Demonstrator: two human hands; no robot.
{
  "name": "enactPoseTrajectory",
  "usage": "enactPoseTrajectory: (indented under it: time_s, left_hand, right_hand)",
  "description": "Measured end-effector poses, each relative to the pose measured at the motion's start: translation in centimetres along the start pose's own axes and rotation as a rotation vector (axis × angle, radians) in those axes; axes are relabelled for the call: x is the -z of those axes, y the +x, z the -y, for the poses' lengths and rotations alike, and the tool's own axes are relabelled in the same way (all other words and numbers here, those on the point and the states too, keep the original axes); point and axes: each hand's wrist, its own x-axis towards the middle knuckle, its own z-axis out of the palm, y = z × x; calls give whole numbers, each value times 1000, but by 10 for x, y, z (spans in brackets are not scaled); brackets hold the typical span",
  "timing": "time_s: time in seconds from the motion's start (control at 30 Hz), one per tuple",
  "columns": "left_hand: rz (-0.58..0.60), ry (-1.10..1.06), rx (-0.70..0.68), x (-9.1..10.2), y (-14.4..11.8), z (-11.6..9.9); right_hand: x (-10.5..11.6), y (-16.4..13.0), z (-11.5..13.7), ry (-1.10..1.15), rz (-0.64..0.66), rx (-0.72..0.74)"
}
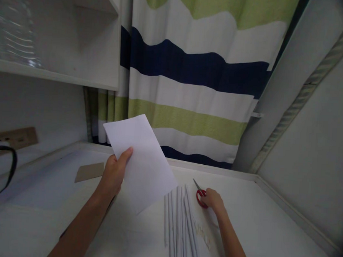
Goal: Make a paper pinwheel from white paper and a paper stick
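My left hand (118,170) grips a white sheet of paper (143,165) by its left edge, thumb on top, and holds it up above the table. On the right, my right hand (213,199) is closed at the red handles of a pair of scissors (201,195), whose blades point up and left. The fingertips are partly hidden, but they appear to be on the handle. Between the hands several thin rolled paper sticks (180,228) lie side by side on the white table (255,225). Small pale scraps (203,235) lie just right of them.
A flat brown piece of card (89,172) lies at the left. A black cable (12,166) hangs by a wall socket (23,137). A shelf (76,77) with clear plastic bottles overhangs the left side. A striped curtain (191,72) hangs behind the table's raised back edge.
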Motion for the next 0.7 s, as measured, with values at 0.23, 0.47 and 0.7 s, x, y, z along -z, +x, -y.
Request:
enactPoseTrajectory:
  time_s: [0.23,0.47,0.7]
  left_hand:
    - [-52,-34,-64,4,1,-8]
    - [-100,-78,-114,5,4,-8]
    - [-172,-57,-170,7,7,-7]
  right_hand:
    - [6,6,10,695,164,135]
    - [37,-34,61,1321,243,455]
    - [56,-95,101,1605,373,570]
